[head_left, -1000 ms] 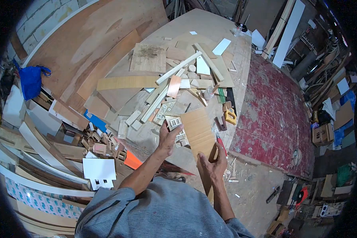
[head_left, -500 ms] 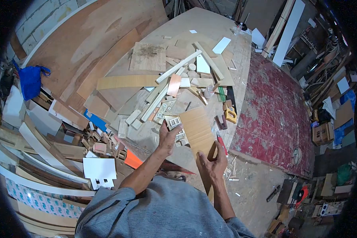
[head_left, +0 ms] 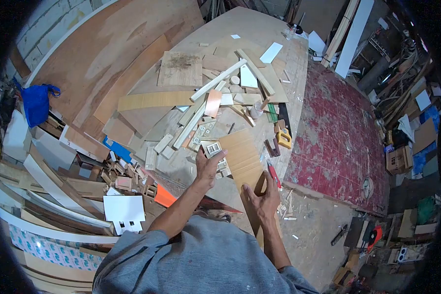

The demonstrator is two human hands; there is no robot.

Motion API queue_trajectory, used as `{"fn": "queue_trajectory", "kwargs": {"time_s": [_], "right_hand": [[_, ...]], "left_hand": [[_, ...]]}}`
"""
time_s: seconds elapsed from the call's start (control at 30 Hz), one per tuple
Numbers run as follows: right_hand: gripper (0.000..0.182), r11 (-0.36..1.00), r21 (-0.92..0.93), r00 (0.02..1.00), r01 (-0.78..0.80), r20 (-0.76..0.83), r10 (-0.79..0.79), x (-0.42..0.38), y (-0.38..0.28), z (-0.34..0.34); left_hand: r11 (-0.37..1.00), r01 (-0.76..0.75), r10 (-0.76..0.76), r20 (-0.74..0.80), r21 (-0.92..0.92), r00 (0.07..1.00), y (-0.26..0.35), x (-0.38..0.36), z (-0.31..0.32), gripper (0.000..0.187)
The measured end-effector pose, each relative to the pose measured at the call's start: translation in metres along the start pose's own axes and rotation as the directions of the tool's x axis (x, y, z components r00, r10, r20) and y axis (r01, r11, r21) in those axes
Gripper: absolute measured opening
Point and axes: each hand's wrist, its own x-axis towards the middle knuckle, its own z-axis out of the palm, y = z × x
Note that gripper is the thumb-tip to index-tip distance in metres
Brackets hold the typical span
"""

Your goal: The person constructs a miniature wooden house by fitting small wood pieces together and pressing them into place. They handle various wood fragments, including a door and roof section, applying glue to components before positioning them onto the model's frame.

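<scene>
My left hand (head_left: 210,167) is closed on a small pale window-frame piece (head_left: 212,148) with cut-out openings, pinched between thumb and fingers. My right hand (head_left: 263,197) grips a long thin strip of wood-grain veneer (head_left: 242,156) near its lower part. The veneer's far end reaches over the table beside the frame piece. A red utility knife (head_left: 274,176) lies just beyond my right fingers. More small pale frame pieces (head_left: 200,133) lie past my left hand, partly overlapping one another.
The wooden table (head_left: 250,29) bears pale wood strips (head_left: 218,80), a stained square board (head_left: 180,68), a yellow-handled tool (head_left: 284,139) and a cup (head_left: 256,111). A red tiled panel (head_left: 335,142) is at the right. Offcuts and an orange piece (head_left: 165,196) lie at the left.
The whole view has shifted slightly. Both hands keep their holds, and the frame piece and veneer stay in nearly the same place.
</scene>
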Motion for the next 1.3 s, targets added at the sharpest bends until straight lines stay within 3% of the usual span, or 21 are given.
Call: {"fn": "queue_trajectory", "kwargs": {"time_s": [0.07,0.13,0.27,0.53,0.57,0.63,0.67,0.7,0.77,0.8,0.83,0.9,0.93,0.97,1.03,1.17,1.3], "right_hand": [[0.081,1.0,-0.026,1.0,-0.002,-0.004,0.002,-0.001,0.004,0.001],[0.076,0.99,-0.077,0.988,0.118,-0.087,-0.124,0.0,0.012,0.006],[0.078,0.996,-0.012,0.994,0.088,-0.063,-0.088,0.0,0.013,0.004],[0.086,0.984,0.059,0.981,0.166,-0.115,-0.159,0.009,0.04,0.012],[0.086,0.985,0.058,0.98,0.163,-0.123,-0.155,0.01,0.043,0.009],[0.084,0.973,0.229,1.0,-0.012,-0.019,0.017,0.017,0.025,-0.01],[0.085,0.946,0.312,0.995,0.084,-0.072,-0.064,0.023,0.028,-0.013],[0.085,0.946,0.312,0.994,0.082,-0.09,-0.056,0.027,0.018,-0.021],[0.086,0.888,0.363,0.954,0.283,-0.204,-0.22,0.032,-0.015,-0.048],[0.09,0.874,0.325,0.926,0.362,-0.232,-0.297,0.037,-0.021,-0.059],[0.09,0.878,0.321,0.926,0.355,-0.253,-0.281,0.039,-0.027,-0.069],[0.081,0.796,0.198,0.813,0.572,-0.265,-0.518,0.04,-0.045,-0.096],[0.06,0.779,-0.061,0.765,0.624,-0.158,-0.625,0.038,-0.059,-0.122],[0.06,0.788,-0.068,0.771,0.613,-0.17,-0.614,0.035,-0.062,-0.132],[0.041,0.769,-0.157,0.783,0.62,0.054,-0.62,0.028,-0.062,-0.145],[0.03,0.739,-0.117,0.748,0.663,0.064,-0.661,0.012,-0.058,-0.152],[0.023,0.79,-0.083,0.792,0.608,0.137,-0.595,0.001,-0.056,-0.155]], "left_hand": [[1.0,0.005,-0.005,0.004,-0.002,1.0,-0.003,0.002,-0.001,0.046],[1.0,0.001,-0.001,0.006,-0.002,1.0,0.0,0.001,0.003,0.046],[1.0,-0.006,0.006,0.027,-0.022,1.0,0.006,-0.001,0.011,0.045],[0.999,-0.043,0.04,0.097,0.033,0.994,0.01,-0.005,0.018,0.044],[0.997,-0.066,0.06,0.123,0.049,0.991,0.011,-0.007,0.021,0.044],[0.995,-0.06,0.047,0.146,0.083,0.988,0.019,-0.016,0.03,0.043],[0.991,-0.055,0.036,0.157,0.118,0.987,0.024,-0.021,0.036,0.043],[0.991,-0.053,0.032,0.176,0.12,0.984,0.031,-0.028,0.044,0.043],[0.981,-0.172,0.138,0.307,0.088,0.942,0.04,-0.042,0.058,0.043],[0.959,-0.234,0.161,0.378,0.158,0.912,0.039,-0.043,0.059,0.042],[0.96,-0.229,0.149,0.401,0.16,0.904,0.043,-0.049,0.065,0.042],[0.941,-0.206,0.067,0.449,0.267,0.891,0.053,-0.065,0.075,0.04],[0.951,-0.193,0.036,0.533,0.242,0.845,0.05,-0.074,0.075,0.039],[0.951,-0.189,0.025,0.547,0.245,0.837,0.05,-0.079,0.077,0.039],[0.94,-0.288,0.114,0.628,0.181,0.769,0.053,-0.09,0.082,0.039],[0.885,-0.384,0.109,0.685,0.263,0.72,0.053,-0.1,0.077,0.035],[0.869,-0.415,0.113,0.709,0.27,0.696,0.05,-0.107,0.074,0.038]]}}
